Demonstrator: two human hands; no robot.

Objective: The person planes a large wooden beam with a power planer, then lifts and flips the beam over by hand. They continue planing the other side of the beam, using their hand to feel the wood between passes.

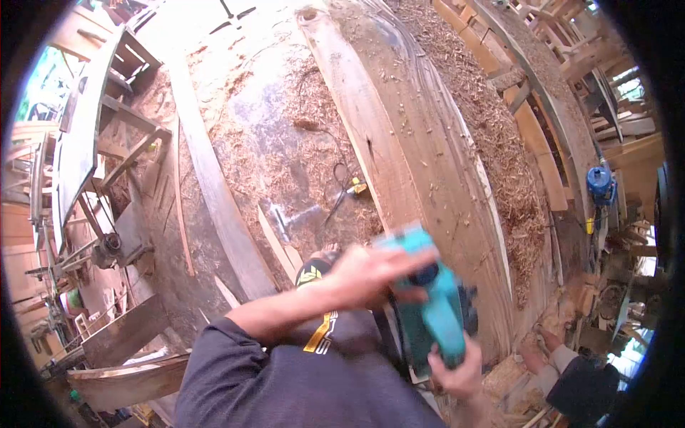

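A teal electric planer [435,307] is tilted over the near end of a wide wooden plank [364,107], in front of my body. My left hand [378,271] reaches across and is closed over the planer's front end, a little blurred by motion. Around its rear handle, my right hand [460,367] is wrapped with the thumb on the near side. Pale shavings are scattered over a second broad, rough-edged board [428,150] right beside the plank.
Wood shavings [524,221] cover the floor. A yellow power connector [357,187] with a dark cord lies left of the plank. Farther left is a long narrow board [210,171]. At right stands a blue motor [601,185]; another person's foot [548,339] shows at lower right.
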